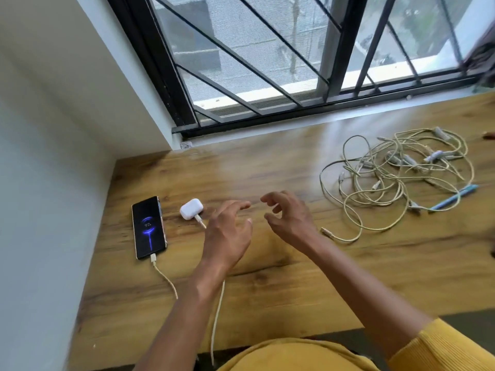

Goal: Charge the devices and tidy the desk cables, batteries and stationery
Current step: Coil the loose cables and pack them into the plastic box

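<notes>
Left hand (pixel 227 231) hovering, fingers relaxed — right hand (pixel 288 218) loosely curled

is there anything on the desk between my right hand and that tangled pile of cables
Nothing visible blocks it. The right hand hovers empty over bare wood, and the cable pile lies further right on the desk. Only the pile's own loose plug end trails toward the hand. The blue pen lies at the pile's far edge.

Daylight pours in through the window (pixel 294 57), so everything's bright and evenly lit. There's a pale glare streak across the wooden desk (pixel 267 162) below it. Shadows are faint. Wide-angle lens bends the edges, and the whole shot looks slightly soft.
</notes>
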{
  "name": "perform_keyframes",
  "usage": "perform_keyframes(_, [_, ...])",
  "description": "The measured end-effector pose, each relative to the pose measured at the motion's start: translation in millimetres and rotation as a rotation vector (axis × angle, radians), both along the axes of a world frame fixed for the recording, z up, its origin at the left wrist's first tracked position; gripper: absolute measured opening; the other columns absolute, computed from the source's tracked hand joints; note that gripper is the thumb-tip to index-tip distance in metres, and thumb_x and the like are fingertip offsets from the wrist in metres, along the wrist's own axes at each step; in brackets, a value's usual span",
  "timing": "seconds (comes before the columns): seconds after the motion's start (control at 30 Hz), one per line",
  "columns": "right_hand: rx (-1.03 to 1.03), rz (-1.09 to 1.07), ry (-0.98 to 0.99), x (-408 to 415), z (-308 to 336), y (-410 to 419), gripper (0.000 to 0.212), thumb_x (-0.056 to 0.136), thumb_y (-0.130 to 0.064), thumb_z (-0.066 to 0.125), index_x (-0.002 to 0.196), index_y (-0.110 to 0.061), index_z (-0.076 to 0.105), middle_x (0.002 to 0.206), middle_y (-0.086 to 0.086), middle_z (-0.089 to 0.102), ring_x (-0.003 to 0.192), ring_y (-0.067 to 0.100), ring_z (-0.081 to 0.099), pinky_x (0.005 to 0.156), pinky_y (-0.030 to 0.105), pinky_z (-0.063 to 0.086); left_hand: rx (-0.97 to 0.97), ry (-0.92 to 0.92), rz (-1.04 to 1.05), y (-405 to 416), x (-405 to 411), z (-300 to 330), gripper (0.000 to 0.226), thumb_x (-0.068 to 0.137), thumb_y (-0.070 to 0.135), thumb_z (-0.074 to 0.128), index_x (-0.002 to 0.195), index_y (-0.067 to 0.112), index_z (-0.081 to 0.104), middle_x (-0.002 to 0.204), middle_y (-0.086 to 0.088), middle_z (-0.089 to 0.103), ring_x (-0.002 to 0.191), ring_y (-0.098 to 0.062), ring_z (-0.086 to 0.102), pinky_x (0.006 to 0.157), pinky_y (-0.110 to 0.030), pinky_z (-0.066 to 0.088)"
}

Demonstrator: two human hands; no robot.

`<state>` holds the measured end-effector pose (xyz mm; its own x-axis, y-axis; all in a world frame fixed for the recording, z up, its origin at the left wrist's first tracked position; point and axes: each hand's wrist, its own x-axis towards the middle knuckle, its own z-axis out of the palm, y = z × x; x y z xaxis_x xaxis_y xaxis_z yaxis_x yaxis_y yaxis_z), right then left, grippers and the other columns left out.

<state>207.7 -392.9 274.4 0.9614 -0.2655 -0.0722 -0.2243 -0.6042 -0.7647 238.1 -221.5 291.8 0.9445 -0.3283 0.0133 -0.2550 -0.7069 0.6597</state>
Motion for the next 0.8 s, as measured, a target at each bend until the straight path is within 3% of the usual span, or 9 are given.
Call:
perform_keyframes(0.13, [-0.053, -0.035, 0.034, -27, -3, -37, 0.036, 0.089, -0.016, 0.073, 0.123, -0.024, 0.071, 0.113, -0.003, 0.068, 0.096, 0.015, 0.066, 0.087, 0.032, 0.053, 0.003, 0.020, -0.058, -34, -19, -2, 0.034, 0.094, 0.020, 0.072, 0.128, 0.026, 0.073, 0.134, 0.011, 0.066, 0.127, -0.007, 0.057, 0.106, -0.013, 0.034])
perform_keyframes(0.33, [-0.176, -0.071, 0.090, -60, -11, -84, 0.036, 0.087, -0.019, 0.074, 0.122, -0.027, 0.070, 0.116, -0.003, 0.067, 0.103, 0.020, 0.065, 0.090, 0.036, 0.053, 0.009, 0.045, -0.111, -73, -43, -11, 0.033, 0.096, 0.022, 0.072, 0.128, 0.027, 0.073, 0.131, 0.011, 0.067, 0.126, -0.006, 0.058, 0.106, -0.014, 0.035])
perform_keyframes(0.47, [-0.271, -0.036, 0.274, -79, -6, -106, 0.040, 0.089, -0.028, 0.078, 0.127, -0.034, 0.066, 0.126, -0.004, 0.060, 0.116, 0.023, 0.061, 0.094, 0.037, 0.053, 0.009, 0.067, -0.136, -91, -54, -18, 0.032, 0.095, 0.019, 0.073, 0.127, 0.024, 0.074, 0.132, 0.008, 0.069, 0.127, -0.009, 0.060, 0.106, -0.012, 0.032])
perform_keyframes(0.53, [-0.344, 0.005, 0.375, -88, -7, -113, 0.044, 0.089, -0.022, 0.077, 0.129, -0.034, 0.063, 0.131, -0.003, 0.054, 0.124, 0.023, 0.055, 0.098, 0.035, 0.050, 0.019, 0.086, -0.153, -96, -59, -19, 0.033, 0.095, 0.020, 0.072, 0.128, 0.023, 0.074, 0.134, 0.007, 0.069, 0.129, -0.009, 0.059, 0.107, -0.013, 0.032])
perform_keyframes(0.7, [-0.474, 0.002, 0.342, -95, -14, -114, 0.018, 0.095, -0.021, 0.067, 0.110, -0.031, 0.072, 0.122, -0.001, 0.057, 0.123, 0.023, 0.051, 0.097, 0.036, 0.047, 0.009, 0.120, -0.190, -105, -61, -22, 0.033, 0.095, 0.018, 0.072, 0.127, 0.024, 0.074, 0.133, 0.008, 0.069, 0.127, -0.009, 0.060, 0.109, -0.017, 0.037])
perform_keyframes(0.8, [-0.429, -0.025, 0.262, -92, -16, -109, 0.013, 0.094, -0.025, 0.065, 0.104, -0.029, 0.073, 0.112, -0.001, 0.064, 0.114, 0.024, 0.056, 0.092, 0.039, 0.048, -0.031, 0.169, -0.177, -107, -59, -24, 0.036, 0.095, 0.016, 0.071, 0.130, 0.025, 0.073, 0.134, 0.008, 0.070, 0.128, -0.012, 0.061, 0.113, -0.031, 0.046])
